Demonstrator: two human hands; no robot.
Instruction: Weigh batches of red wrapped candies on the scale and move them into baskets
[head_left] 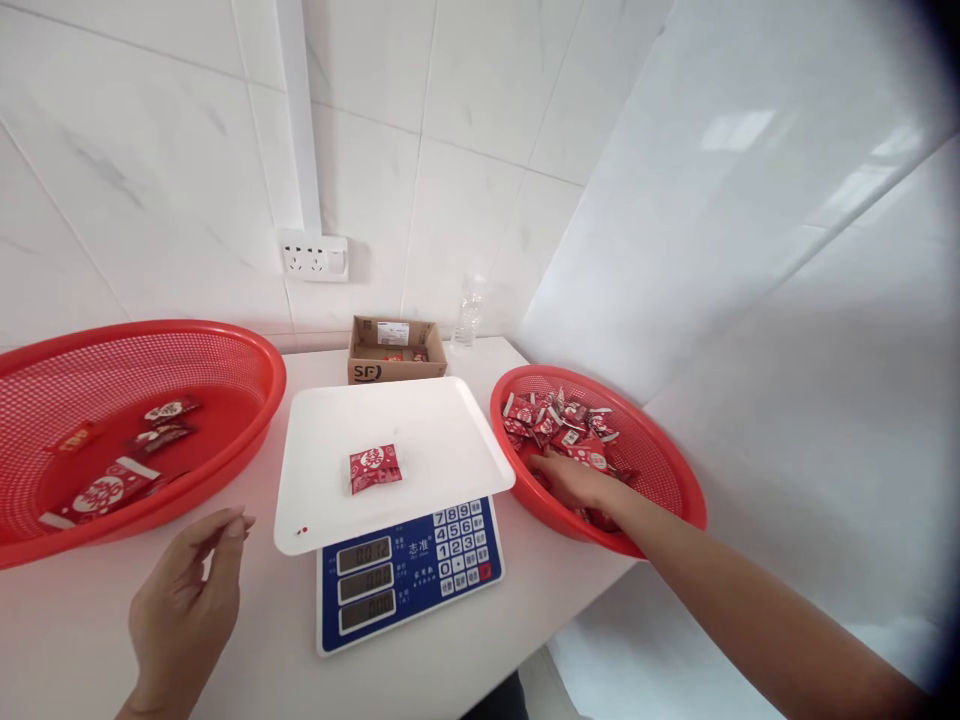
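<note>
My right hand reaches into the right red basket, down among several small red snack packets. Its fingertips are hidden, so what they grip cannot be seen. Over the table at lower left, my left hand is closed, thumb and forefinger pressed together with nothing visible between them. One red packet with white print lies on the white tray of a blue digital scale. The scale's top display seems to read 0.012.
At left stands a larger red basket holding a few packets. Behind the scale are an open cardboard box with some packets inside and a clear plastic bottle. A wall socket sits above the white table.
</note>
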